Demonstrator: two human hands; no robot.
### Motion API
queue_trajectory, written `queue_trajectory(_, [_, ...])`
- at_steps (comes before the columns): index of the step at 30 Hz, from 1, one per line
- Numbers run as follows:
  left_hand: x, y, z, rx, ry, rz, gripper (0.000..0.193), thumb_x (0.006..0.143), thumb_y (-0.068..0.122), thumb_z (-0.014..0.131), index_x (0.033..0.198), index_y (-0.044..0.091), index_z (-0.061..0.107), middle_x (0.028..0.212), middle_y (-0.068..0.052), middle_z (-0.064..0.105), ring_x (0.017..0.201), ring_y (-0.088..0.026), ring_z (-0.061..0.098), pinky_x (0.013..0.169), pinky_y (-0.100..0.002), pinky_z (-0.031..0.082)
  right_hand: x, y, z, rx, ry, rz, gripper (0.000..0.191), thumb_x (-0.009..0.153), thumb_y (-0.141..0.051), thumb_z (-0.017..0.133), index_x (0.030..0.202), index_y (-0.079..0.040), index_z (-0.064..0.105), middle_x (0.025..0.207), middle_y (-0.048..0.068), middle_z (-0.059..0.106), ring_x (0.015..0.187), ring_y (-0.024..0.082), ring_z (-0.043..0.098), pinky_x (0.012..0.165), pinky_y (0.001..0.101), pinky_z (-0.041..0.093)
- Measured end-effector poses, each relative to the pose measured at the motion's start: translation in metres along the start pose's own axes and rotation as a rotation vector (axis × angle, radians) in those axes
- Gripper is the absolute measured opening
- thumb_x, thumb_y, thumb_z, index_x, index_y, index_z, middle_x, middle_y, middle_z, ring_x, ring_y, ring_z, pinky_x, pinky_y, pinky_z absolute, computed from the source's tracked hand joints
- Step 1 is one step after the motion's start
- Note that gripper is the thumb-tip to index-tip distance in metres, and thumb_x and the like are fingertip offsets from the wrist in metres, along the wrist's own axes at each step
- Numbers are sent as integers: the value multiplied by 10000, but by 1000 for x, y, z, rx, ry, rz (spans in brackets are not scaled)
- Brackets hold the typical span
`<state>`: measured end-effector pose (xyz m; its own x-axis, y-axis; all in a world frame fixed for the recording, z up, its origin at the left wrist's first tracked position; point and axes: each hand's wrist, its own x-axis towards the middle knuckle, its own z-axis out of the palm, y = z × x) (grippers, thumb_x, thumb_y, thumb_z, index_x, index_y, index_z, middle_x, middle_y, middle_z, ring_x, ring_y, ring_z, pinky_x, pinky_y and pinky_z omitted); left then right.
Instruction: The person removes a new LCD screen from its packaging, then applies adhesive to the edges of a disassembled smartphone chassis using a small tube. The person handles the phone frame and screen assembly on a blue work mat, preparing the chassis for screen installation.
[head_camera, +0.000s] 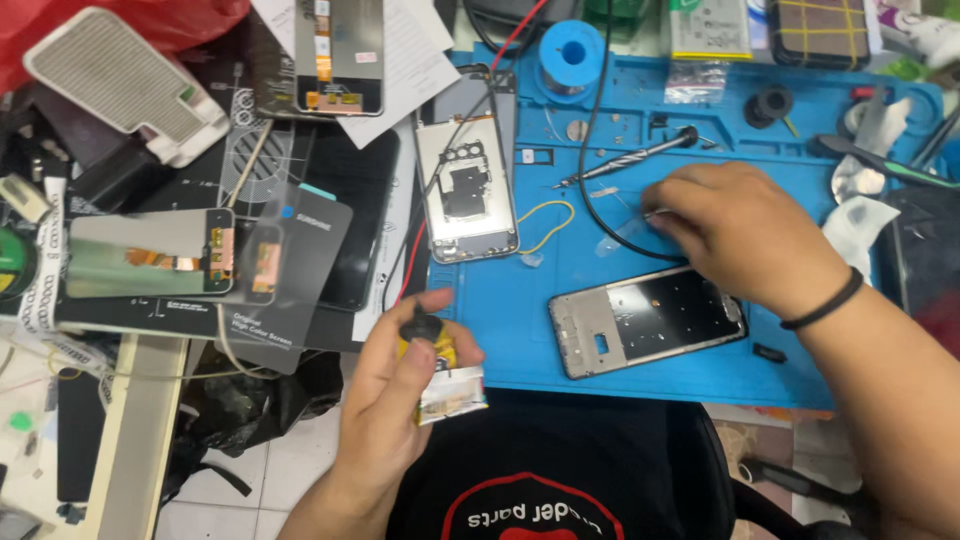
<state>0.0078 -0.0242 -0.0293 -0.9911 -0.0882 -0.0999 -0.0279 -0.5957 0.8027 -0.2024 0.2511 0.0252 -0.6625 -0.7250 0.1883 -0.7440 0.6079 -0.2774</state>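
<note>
My blue work mat (520, 340) fills the frame's centre and right. On it lie a phone frame (648, 320) at lower centre, an opened phone (466, 190) at upper centre, and a solder spool (571, 52) along the top.

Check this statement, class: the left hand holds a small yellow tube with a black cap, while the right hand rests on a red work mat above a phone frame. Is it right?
Not quite. The head view shows the work mat is blue, not red. The rest stands: the left hand holds the small yellow tube with a black cap, and the right hand rests on the mat above the phone frame.
</note>
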Motion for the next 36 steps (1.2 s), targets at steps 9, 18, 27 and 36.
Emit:
queue_trajectory(9, [11,-6,26,93,-249,-60,464,1069,135,575,1494,-32,490,1023,-128,658,977,-156,623,905,-305,512,-23,-69,-39,861,-35,280,184,871,-52,772,1047,-4,748,1009,91,725,747,145,614,625,278,473])
queue_trajectory(18, [12,8,38,317,-410,33,492,1037,110,627,1506,-1,527,1453,-175,654,1342,-238,634,1160,-358,470,-12,-96,-38,1167,-139,60,136,909,-10,731,1042,20,721,1039,116,736,922,201,770,803,314,652])
queue_trajectory(27, [12,6,37,157,-498,30,414,1086,127,598,1478,-4,562,1442,-189,656,1388,-285,624,1223,-406,475,-15,-92,-34,1177,-175,58,102,923,3,694,1023,13,712,1062,138,727,1113,275,784,932,386,658])
queue_trajectory(36, [12,9,39,170,-500,30,392,1091,150,594,1448,-12,583,1412,-193,675,1378,-289,641,1209,-407,497,-11,-93,-37,999,-123,-56,124,859,-15,727,983,-17,727,996,111,781,1063,242,806,940,375,649])
